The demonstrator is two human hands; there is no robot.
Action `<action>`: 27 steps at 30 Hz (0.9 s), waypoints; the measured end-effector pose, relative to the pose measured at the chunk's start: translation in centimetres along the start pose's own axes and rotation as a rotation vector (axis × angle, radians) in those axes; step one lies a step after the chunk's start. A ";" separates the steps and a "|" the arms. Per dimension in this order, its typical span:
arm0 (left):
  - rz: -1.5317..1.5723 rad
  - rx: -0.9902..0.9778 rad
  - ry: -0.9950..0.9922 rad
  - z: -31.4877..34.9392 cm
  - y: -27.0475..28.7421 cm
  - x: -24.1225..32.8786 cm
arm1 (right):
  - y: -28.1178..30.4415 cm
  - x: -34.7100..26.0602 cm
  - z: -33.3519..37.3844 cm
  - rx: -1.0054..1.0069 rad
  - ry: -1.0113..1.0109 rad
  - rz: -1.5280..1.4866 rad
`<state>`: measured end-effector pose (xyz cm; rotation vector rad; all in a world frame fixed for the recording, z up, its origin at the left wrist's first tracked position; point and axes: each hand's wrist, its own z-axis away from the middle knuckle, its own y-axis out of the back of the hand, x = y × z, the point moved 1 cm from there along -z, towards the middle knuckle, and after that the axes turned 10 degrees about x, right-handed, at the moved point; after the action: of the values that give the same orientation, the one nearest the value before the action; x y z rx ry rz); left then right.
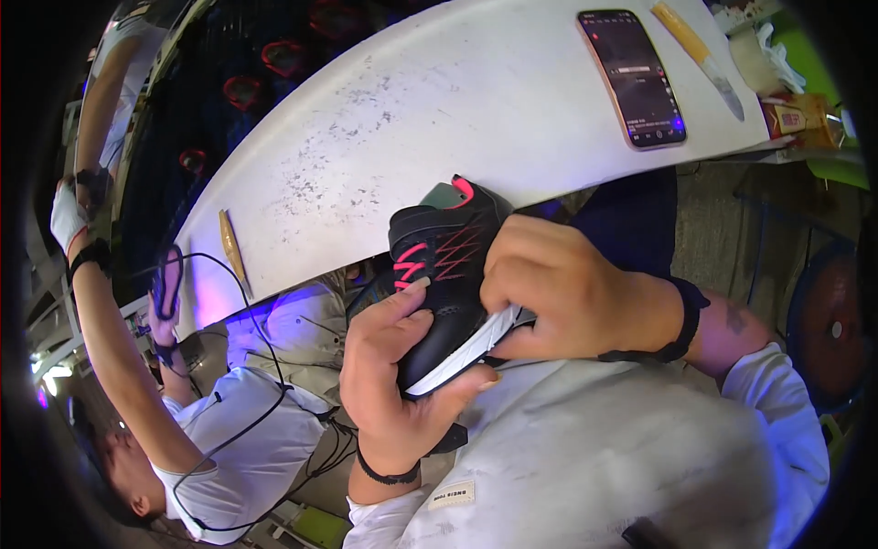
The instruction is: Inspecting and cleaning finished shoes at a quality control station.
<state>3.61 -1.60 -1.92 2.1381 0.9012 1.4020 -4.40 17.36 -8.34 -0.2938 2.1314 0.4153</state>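
A black sneaker (450, 291) with pink laces, red cross stitching and a white sole is held between my two hands, above my lap at the table's near edge. My left hand (389, 361) wraps its toe, thumb on the upper and fingers under the sole. Around the heel end and the side of the sole, my right hand (558, 291) is closed, its fingertips pressed where the white sole meets the upper. The shoe is tilted, with its opening toward the table. Part of the sole is hidden by my fingers.
On the white table (439, 101) lie a phone (633, 78), a knife with a yellowish handle (700, 55) and a thin tan tool (232, 245). A co-worker (247, 430) in a white shirt sits at left, an arm raised. Dark shoe parts (242, 91) stand beyond the table.
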 end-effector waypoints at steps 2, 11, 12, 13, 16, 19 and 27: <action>-0.012 -0.025 -0.001 -0.1 0.1 0.2 | -0.5 0.1 0.4 0.017 0.047 -0.026; 0.001 -0.085 -0.201 -1.9 -0.2 -1.7 | 1.1 1.6 0.6 0.029 0.054 0.233; 0.017 -0.097 -0.201 -2.5 -0.4 -1.7 | 1.1 1.8 0.5 0.066 0.034 0.261; 0.020 -0.101 -0.204 -2.8 -0.4 -2.0 | 1.3 2.2 0.5 0.071 0.031 0.264; 0.095 -0.163 -0.189 -3.5 0.0 -3.1 | 1.6 3.3 -0.1 0.032 0.068 0.240; 0.153 -0.161 -0.213 -3.8 0.6 -4.7 | 0.9 3.8 -1.1 -0.003 0.053 0.130; -0.146 -0.642 0.571 -5.7 1.0 -5.5 | -2.5 2.5 -2.5 -0.148 -0.034 0.380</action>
<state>-2.85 -6.27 -2.55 1.1994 0.6409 1.9334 -6.75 13.92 -9.61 0.0393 2.1270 0.7943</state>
